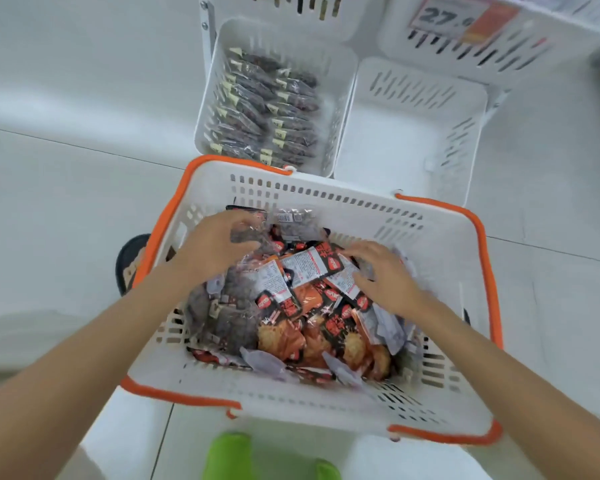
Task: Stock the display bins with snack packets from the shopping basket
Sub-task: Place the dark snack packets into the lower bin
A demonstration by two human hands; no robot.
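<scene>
- Looking down past green shoes (pixel 229 455) onto the near rim of the shopping basket (pixel 174 393), white with orange edging.
- Heaped inside with snack packets: red packets (pixel 291 341) through the middle and right, dark packets (pixel 222 317) on the left.
- Reaching in from the right with the right grip (pixel 385 278): palm down, fingers straight and spread, resting on the red heap, clasping nothing.
- Reaching in from the left with the left grip (pixel 219 244), farther up the basket: fingers and thumb curled round a clear packet (pixel 253 233) of dark snack at the far-left of the heap. Looks like a pinch, though smeared by blur; cannot tell its long axis.
- Just past the far rim, straight ahead of the left grip: the left bin (pixel 338 98), lined with stocked rows (pixel 267 109) of matching dark packets, overlapped front to back in two columns.
- Beside it, ahead of the right grip: the right bin (pixel 395 143), holding no packets.
- Likely calls for a short lift up and forward over the far rim, with the left grip the nearer to the matching bin; risks dragging loose neighbours out of the heap.
- Farthest, on an upper bin: a price tag (pixel 465 19), partly readable.
</scene>
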